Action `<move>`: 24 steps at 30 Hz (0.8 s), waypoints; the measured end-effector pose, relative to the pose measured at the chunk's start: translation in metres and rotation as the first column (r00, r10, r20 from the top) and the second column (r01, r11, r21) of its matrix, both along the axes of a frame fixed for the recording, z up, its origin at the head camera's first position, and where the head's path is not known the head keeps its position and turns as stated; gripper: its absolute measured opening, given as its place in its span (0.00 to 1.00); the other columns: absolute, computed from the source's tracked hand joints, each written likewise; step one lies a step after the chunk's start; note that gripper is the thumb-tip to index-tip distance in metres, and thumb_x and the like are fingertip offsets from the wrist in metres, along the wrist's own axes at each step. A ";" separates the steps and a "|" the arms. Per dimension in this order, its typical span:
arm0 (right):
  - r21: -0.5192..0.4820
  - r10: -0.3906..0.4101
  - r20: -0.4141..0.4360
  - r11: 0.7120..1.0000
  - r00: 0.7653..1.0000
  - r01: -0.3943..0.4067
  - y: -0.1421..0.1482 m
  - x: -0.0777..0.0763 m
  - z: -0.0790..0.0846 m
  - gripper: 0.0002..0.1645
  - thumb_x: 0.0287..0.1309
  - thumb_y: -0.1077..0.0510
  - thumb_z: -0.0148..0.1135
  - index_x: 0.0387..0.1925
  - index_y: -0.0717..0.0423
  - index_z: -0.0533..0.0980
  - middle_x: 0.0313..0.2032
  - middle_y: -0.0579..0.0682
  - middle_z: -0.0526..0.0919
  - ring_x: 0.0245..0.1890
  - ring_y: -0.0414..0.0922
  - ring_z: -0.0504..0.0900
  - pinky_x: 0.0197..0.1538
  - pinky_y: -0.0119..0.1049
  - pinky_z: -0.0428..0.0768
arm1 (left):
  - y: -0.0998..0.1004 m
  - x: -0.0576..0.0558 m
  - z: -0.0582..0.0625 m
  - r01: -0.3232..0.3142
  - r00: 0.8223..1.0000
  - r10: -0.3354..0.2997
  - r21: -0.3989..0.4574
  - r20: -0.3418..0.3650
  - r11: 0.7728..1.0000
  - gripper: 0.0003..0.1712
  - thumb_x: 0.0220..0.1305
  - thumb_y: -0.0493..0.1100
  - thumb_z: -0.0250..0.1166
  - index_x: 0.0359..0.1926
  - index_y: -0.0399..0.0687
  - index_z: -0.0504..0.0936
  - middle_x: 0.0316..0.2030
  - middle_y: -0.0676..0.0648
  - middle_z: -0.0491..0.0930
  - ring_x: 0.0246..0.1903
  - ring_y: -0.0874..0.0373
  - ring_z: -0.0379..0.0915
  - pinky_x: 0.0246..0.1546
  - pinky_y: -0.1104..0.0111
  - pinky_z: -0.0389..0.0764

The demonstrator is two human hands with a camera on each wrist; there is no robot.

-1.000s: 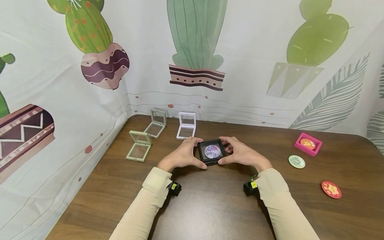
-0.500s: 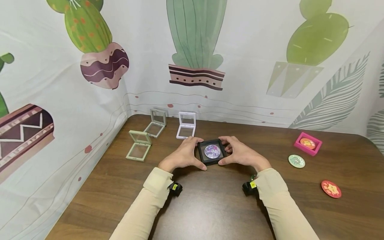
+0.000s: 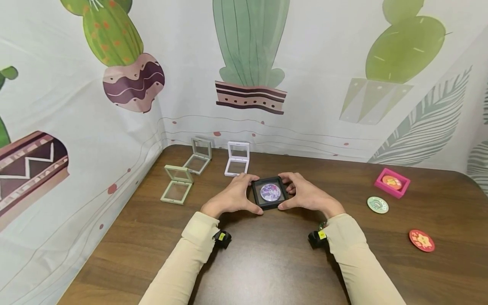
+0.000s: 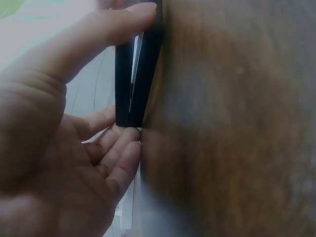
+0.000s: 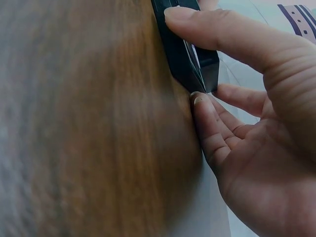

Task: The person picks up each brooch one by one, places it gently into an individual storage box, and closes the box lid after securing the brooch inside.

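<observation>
Between both hands lies a square black display frame (image 3: 271, 206), low over the wooden table. A round purple badge (image 3: 270, 192) shows through its clear window. My left hand (image 3: 234, 195) grips the frame's left side, thumb at the near corner and fingers at the far one. On the opposite side, my right hand (image 3: 308, 195) holds it the same way. Side-on in the left wrist view, the two black halves (image 4: 124, 94) meet at one end with a thin wedge-shaped gap between them. The right wrist view shows a similar slit in the frame (image 5: 178, 54) under the thumb.
Unfolded display frames in light green (image 3: 176, 192), grey (image 3: 197, 164) and white (image 3: 237, 167) stand at the back left. On the right are a pink box (image 3: 398, 193) holding an orange badge (image 3: 392, 182), a green badge (image 3: 378, 205) and a red badge (image 3: 421, 240).
At its near edge the black frame looks slightly thinner than a second ago, its upper half pressed lower. Both hands keep almost the same place.
</observation>
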State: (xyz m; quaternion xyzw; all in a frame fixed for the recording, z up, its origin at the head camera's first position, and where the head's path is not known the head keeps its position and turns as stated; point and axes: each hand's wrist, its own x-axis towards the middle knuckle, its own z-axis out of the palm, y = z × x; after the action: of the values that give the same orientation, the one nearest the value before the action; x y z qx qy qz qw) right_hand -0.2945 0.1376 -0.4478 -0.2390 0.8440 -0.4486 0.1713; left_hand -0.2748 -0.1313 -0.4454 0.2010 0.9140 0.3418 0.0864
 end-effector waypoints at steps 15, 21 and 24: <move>-0.002 -0.006 0.001 1.000 1.000 0.006 -0.001 0.000 0.002 0.58 0.49 0.60 0.85 0.76 0.63 0.62 0.63 0.62 0.69 0.56 0.56 0.75 0.63 0.50 0.76 | 0.003 0.000 -0.001 -0.014 0.999 0.013 -0.010 -0.033 1.000 0.58 0.39 0.46 0.89 0.72 0.38 0.72 0.58 0.41 0.75 0.60 0.47 0.70 0.63 0.55 0.74; -0.008 -0.008 -0.001 1.000 1.000 0.008 -0.001 0.000 0.001 0.57 0.49 0.60 0.85 0.76 0.63 0.62 0.63 0.62 0.69 0.56 0.56 0.74 0.63 0.50 0.76 | 0.003 0.000 0.000 -0.010 0.999 0.010 -0.012 -0.036 1.000 0.57 0.40 0.46 0.89 0.72 0.38 0.72 0.58 0.41 0.74 0.60 0.47 0.69 0.63 0.55 0.74; -0.008 -0.009 -0.001 1.000 1.000 0.009 -0.001 0.000 0.000 0.57 0.49 0.60 0.85 0.76 0.63 0.63 0.63 0.63 0.69 0.56 0.56 0.75 0.63 0.50 0.76 | 0.003 0.001 0.000 -0.007 0.999 0.006 -0.013 -0.039 1.000 0.57 0.40 0.46 0.89 0.72 0.38 0.72 0.58 0.41 0.74 0.60 0.47 0.69 0.64 0.55 0.73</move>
State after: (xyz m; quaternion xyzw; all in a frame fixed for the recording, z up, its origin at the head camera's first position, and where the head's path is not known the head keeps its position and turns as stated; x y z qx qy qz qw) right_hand -0.2945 0.1365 -0.4481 -0.2361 0.8433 -0.4527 0.1678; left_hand -0.2739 -0.1282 -0.4451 0.2041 0.9183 0.3322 0.0688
